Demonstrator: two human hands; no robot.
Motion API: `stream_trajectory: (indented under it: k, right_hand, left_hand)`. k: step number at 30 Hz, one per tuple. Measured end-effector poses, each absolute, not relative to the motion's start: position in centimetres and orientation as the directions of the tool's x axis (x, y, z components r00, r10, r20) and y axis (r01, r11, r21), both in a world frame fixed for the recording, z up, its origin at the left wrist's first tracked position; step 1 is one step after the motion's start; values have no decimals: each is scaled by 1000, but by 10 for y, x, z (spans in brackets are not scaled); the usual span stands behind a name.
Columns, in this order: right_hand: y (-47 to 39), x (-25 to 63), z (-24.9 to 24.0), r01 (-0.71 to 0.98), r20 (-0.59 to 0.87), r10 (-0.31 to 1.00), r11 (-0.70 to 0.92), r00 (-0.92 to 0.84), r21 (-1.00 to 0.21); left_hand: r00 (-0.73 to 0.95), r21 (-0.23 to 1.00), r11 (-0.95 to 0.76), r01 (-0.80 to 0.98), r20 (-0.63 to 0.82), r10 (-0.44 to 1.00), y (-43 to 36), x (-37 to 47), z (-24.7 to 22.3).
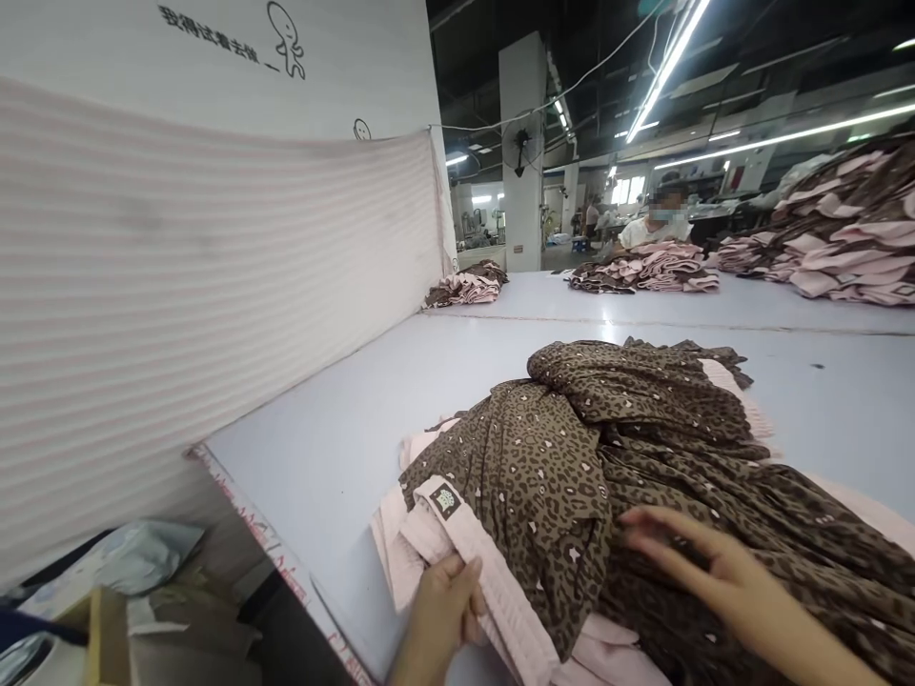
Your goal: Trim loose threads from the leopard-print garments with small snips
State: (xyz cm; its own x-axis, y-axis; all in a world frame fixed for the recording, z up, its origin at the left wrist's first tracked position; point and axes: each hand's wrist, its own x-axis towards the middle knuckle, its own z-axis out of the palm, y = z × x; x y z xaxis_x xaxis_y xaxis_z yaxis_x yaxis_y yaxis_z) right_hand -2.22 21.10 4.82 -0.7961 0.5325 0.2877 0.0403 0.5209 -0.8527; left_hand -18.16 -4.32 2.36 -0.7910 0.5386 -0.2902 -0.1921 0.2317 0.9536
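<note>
Brown leopard-print garments (529,448) with pink bands lie heaped before me on the table. A pink waistband (493,562) with a small dark label (445,499) runs along the near left side of the heap. My left hand (450,600) is closed on this band below the label, thumb on top. Over the leopard-print cloth to the right hovers or rests my right hand (686,548); its fingers are slightly blurred, with thumb and forefinger apart and nothing seen between them. Whether its fingertips touch the cloth is hard to tell.
The pale table (343,410) ends at a taped edge on the left, beside a hanging striped cloth (214,276). Folded garment stacks (664,267) and a tall pile (850,229) stand at the back. Behind them is a person (658,224). Bags (143,562) lie below, left.
</note>
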Motion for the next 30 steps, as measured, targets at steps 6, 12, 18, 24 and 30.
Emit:
stream_trajectory:
  k: [6,12,18,24,30]
  right_hand:
    - [139,-40,68,-140,262,316,360,-912,-922]
    - [132,-53,35,-31,203,400,396,-894,-918]
    - [136,-57,15,33,166,430,418,-888,-908]
    - [129,-55,25,29,158,398,424,-904,-905]
    - [120,-34,46,-61,244,319,491,-916,-869]
  left_hand:
    - [-644,956,252,-147,-286,710,-11,-137,24]
    - [-456,946,320,44,-266,849,-13,-121,47]
    - [-443,584,341,736,35,896,-39,-166,105]
    - [-491,592,322,739,147,859,5,-188,87]
    - [-599,852,199,484,156,786,8,-173,86]
